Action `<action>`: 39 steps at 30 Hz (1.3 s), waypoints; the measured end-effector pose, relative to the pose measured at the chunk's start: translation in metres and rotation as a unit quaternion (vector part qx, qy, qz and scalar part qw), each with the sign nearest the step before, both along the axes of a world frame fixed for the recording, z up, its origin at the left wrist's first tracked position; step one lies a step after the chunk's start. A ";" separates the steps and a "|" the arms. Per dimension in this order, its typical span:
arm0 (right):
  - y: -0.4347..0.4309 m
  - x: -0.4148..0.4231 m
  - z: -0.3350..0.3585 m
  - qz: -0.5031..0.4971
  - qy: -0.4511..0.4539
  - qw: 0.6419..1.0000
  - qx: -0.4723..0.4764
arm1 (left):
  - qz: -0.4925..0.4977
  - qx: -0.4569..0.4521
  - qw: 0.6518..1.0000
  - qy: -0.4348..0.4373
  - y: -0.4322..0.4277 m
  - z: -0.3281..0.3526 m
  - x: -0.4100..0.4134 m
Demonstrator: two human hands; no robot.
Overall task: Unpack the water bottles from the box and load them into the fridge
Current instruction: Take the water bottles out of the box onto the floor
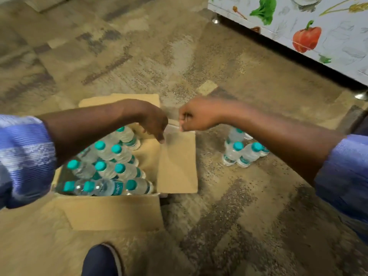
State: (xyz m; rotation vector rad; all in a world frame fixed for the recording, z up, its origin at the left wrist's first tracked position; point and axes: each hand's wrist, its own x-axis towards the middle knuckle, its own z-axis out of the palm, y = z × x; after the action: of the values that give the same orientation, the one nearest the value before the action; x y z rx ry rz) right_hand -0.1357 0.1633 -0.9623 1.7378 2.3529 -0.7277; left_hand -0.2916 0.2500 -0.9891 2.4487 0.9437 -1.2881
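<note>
An open cardboard box [111, 212] sits on the floor, holding several clear water bottles [111, 166] with teal caps, some upright and some lying down. My left hand [151, 120] hangs over the box's far right corner with its fingers curled downward. My right hand [196, 116] is close beside it, fingers pinched. A blurred piece of clear plastic film [172, 128] stretches between the two hands, and both seem to grip it. Several more bottles [243, 151] stand together on the floor to the right of the box. The fridge [318, 30], covered in a vegetable print, stands at the top right.
The box's right flap [179, 166] is folded outward towards the floor bottles. A dark shoe [101, 259] is at the bottom edge, in front of the box. The fridge rests on metal feet [216, 20]. Patterned brown carpet [139, 56] covers the floor.
</note>
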 end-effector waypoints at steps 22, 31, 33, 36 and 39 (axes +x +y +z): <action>-0.050 -0.161 -0.096 0.103 0.077 0.991 0.041 | -0.065 0.013 0.996 0.051 -0.033 -0.066 -0.123; -0.012 -0.090 -0.028 -0.045 0.266 0.961 0.053 | 0.061 -0.032 0.995 -0.066 -0.001 0.013 -0.087; -0.003 -0.063 -0.005 -0.095 0.311 0.943 0.070 | 0.047 -0.011 0.995 -0.091 0.004 0.047 -0.070; 0.007 -0.022 0.027 -0.172 0.351 0.914 0.111 | 0.035 0.021 0.986 -0.160 0.005 0.093 -0.045; 0.013 0.016 0.052 -0.209 0.332 0.905 0.164 | 0.062 0.008 0.965 -0.255 -0.003 0.118 -0.020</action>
State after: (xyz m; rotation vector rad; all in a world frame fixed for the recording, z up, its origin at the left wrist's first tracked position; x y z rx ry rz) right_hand -0.1198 0.1759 -0.9106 2.5162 2.6470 -1.2073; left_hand -0.3116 0.2467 -0.8714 2.4958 0.9383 -0.5597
